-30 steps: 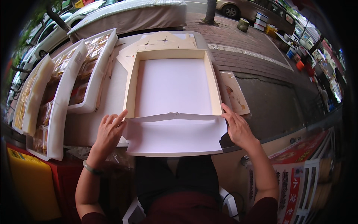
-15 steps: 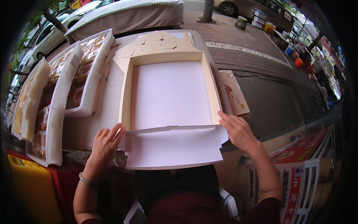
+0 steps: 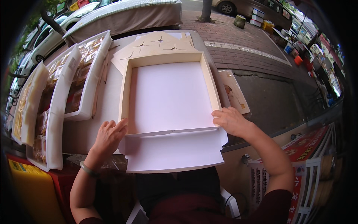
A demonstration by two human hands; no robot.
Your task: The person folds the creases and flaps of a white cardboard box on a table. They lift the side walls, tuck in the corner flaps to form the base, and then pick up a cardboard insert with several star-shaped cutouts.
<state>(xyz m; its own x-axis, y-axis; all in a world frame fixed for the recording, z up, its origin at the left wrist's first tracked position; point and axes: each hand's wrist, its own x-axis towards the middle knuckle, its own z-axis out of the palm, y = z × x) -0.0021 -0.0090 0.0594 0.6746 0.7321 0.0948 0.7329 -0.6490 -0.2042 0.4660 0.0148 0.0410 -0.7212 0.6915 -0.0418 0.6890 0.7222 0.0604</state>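
Two bare hands are flanking one open paperboard box (image 3: 169, 95) at a roadside worktop (image 3: 79, 136), with the box lying between them and mostly to their far side. Its long axis is apparently running near to far. The left hand (image 3: 112, 133) is resting its fingertips at the near left corner; whether that grip is pinching the wall or only touching it, the view is not telling. The right hand (image 3: 231, 120) is curling its fingers over the near right corner, its grip clamping on the side wall. Neither hand is standing clearly nearer, each one touching its own corner, though the right one is lapping farther over the rim. One white-faced near flap (image 3: 173, 151) is sloping out toward the near side, between and below both grips.

Three white plastic trays (image 3: 90, 95) are lining the left side of the worktop, holding clear-wrapped packets (image 3: 90, 46) overlapping too closely to count. Beyond the box, flat paperboard blanks (image 3: 151, 48) are showing four cross-shaped slits, the number of sheets staying unclear. One flat printed package (image 3: 235, 95) is lying to the right of the box, and one bracelet (image 3: 88, 170) is circling the left wrist.
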